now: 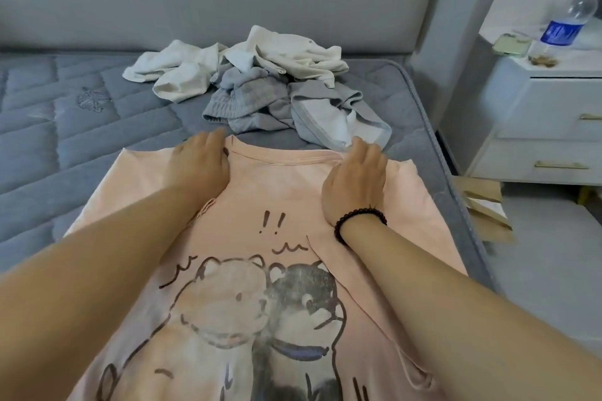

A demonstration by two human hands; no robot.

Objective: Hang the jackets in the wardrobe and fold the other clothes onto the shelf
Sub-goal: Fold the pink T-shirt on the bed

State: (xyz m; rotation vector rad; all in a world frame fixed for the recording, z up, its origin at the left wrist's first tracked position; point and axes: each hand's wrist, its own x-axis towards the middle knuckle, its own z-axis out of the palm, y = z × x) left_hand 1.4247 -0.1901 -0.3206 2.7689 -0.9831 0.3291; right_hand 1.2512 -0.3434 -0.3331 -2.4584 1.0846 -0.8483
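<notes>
Presently a pale pink cotton T-shirt printed with two cartoon dogs [277,192] is spread front-up on the grey quilted mattress [65,127], its neckline pointing toward the padded headboard. Both hands are laid flat on the shoulders beside the collar: the left hand [200,163] with fingers straight and pressed onto the fabric, the right hand [356,179], worn with a dark beaded bracelet [358,221], likewise extended and gripping nothing. Smoothing before the fold appears to be the step in hand.

Just beyond the collar a rumpled heap of white and grey clothes [260,88] is left unfolded; no wardrobe or shelf can be seen.

Several slips could be expected. Creases near both sleeves could be locked in if the fold is started before they are pressed out. The right sleeve lies near the mattress edge, so the shirt could be dragged off by an uneven pull. The heap could be snagged if the collar is pushed forward.
</notes>
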